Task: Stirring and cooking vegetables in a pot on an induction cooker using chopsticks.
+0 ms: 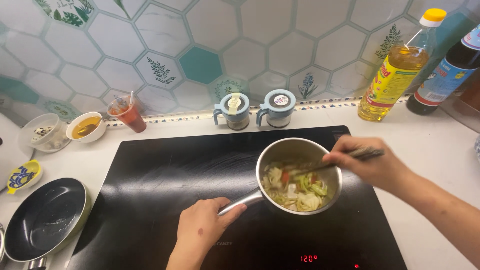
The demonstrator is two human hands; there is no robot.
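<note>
Left hand [202,227] grips saucepan [299,176] handle, steadying it mid-cooktop [165,200] near table's front edge; right hand [367,162] holds chopsticks [345,159] dipped into cabbage mix [295,189], presumably stirring.

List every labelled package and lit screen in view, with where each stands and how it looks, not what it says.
Oil bottle: back right of the counter; tall clear plastic, golden oil, yellow cap, yellow and red label.
Dark sauce bottle: right of the oil bottle; dark contents, blue and white label.
Cooktop display: front edge of the black cooktop; small red glowing digits.
Plastic cup: back left by the wall; clear, red sauce, printed film lid.
</note>
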